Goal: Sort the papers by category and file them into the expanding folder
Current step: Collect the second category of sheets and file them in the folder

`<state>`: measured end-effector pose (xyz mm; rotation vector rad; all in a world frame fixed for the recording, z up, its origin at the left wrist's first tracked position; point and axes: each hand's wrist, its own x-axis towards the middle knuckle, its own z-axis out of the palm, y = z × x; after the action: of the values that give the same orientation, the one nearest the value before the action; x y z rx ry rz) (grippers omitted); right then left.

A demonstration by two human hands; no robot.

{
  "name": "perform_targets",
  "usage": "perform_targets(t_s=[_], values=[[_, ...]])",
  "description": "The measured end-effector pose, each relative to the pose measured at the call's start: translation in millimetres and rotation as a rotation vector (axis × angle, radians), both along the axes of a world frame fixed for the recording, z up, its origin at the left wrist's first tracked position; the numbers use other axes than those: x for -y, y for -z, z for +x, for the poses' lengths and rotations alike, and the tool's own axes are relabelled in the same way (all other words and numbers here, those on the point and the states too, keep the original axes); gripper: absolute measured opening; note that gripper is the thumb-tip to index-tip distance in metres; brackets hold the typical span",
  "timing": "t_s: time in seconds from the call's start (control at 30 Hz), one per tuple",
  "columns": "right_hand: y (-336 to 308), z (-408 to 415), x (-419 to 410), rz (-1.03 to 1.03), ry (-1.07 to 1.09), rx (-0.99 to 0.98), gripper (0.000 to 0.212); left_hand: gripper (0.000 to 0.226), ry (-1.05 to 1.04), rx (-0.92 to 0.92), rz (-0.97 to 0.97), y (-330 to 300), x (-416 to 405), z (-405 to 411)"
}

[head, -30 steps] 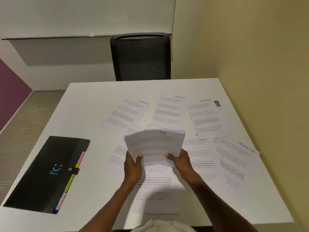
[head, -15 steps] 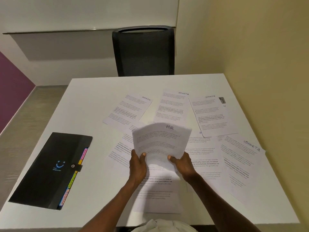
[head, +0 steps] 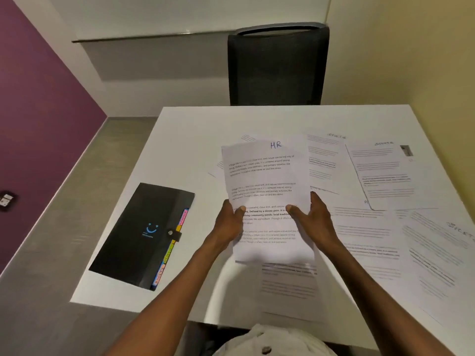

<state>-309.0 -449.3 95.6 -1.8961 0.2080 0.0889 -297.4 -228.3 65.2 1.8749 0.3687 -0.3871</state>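
Observation:
I hold a small stack of printed sheets headed "HR" (head: 266, 181) upright above the white table (head: 195, 129). My left hand (head: 228, 224) grips its left edge with the thumb on the front. My right hand (head: 314, 222) grips the right edge the same way. The black expanding folder (head: 136, 235) lies shut on the table to the left of my hands, its strap snapped and its coloured tabs showing along the right side. Several more printed sheets, some headed "SPORTS" (head: 380, 173), lie spread over the table's right half.
A black mesh chair (head: 277, 65) stands at the table's far side. A purple wall (head: 38, 124) is on the left and a yellow wall (head: 424, 60) on the right. One sheet (head: 288, 286) lies flat under the held stack near the front edge.
The view has swung left and closer. The HR stack is held higher and straighter, and has shifted left toward the folder. Both hands keep their grip.

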Motion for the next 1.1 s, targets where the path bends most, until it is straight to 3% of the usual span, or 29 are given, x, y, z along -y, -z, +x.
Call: perform_targets(t_s=[0.23,0.33,0.4,0.5,0.57,0.7,0.77,0.9,1.1], values=[[20.2,-7.4,-92.4,-0.067,-0.043,-0.088,0.047,0.036,0.006,-0.154,0.05,1.0,-91.5,-0.9],[28.8,-11.7,-121.4,-0.044,0.012,-0.13,0.042,0.035,0.015,-0.096,-0.022,9.6,-142.0,-1.5],[36.3,-16.0,-132.9,-0.026,0.112,-0.149,0.04,0.03,-0.158,-0.01,-0.07,18.4,-180.2,-3.0],[46.1,-25.8,-143.0,0.072,0.282,-0.188,0.036,0.032,-0.317,-0.019,0.244,48.1,-238.8,-7.2],[46.0,-34.7,-149.2,0.147,0.378,-0.211,0.035,0.021,-0.224,-0.079,0.44,62.1,-262.5,-15.1],[38.9,-51.3,-154.3,0.188,0.492,-0.213,0.04,0.032,-0.051,-0.143,0.562,79.9,-276.3,-18.1],[37.5,-57.0,-151.9,0.166,0.514,-0.202,0.042,0.028,0.015,-0.068,0.637,93.3,-272.5,-17.4],[41.0,-65.9,-143.4,0.163,0.525,-0.213,0.032,0.077,0.061,0.069,0.808,120.3,-256.3,-15.4],[45.1,-84.2,-133.5,0.067,0.514,-0.231,0.036,0.088,0.107,0.092,0.932,121.6,-241.2,6.6]])
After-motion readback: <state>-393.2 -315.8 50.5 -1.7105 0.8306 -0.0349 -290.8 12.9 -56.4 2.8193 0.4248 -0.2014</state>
